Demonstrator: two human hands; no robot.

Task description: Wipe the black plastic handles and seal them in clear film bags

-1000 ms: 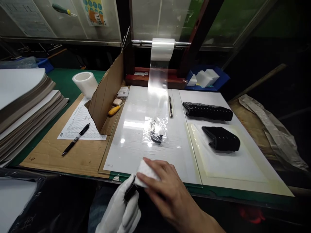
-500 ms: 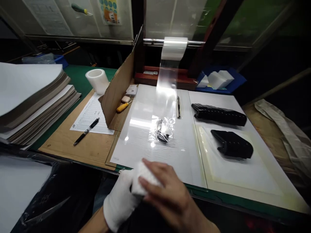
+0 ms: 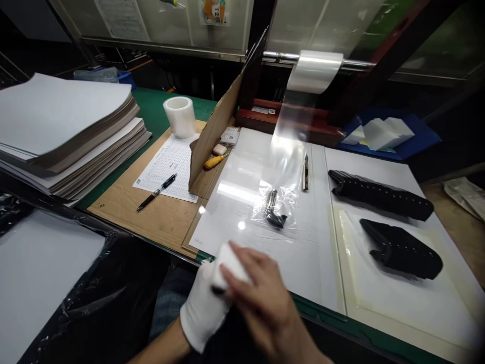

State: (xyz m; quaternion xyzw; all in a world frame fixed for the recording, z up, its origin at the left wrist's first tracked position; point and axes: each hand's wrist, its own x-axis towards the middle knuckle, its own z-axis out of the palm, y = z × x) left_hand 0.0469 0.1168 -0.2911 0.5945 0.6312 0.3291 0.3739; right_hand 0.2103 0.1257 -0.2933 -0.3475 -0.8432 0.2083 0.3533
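My left hand [image 3: 202,311], in a white glove, is closed around a small dark part [image 3: 219,290] at the table's near edge. My bare right hand [image 3: 261,298] presses a white sponge block [image 3: 229,265] onto that part, fingers curled over it. Just beyond, on the white work sheet [image 3: 250,202], lies a small black and metal piece [image 3: 273,210] under clear film [image 3: 288,136] that runs down from a roll [image 3: 314,71] on a bar. Two black ribbed parts [image 3: 379,192] [image 3: 401,247] lie to the right.
A thick stack of white sheets [image 3: 64,131] sits at left, above a black plastic-wrapped bundle [image 3: 56,283]. A cardboard divider [image 3: 215,136], a form with a pen [image 3: 157,185], a white tape roll [image 3: 179,116], a yellow-handled tool [image 3: 214,162] and a blue tray of sponges [image 3: 386,134] stand around.
The view has swung left and down. My hands stay together at the table edge, the sponge still rubbing on the dark part. Nothing on the table has moved.
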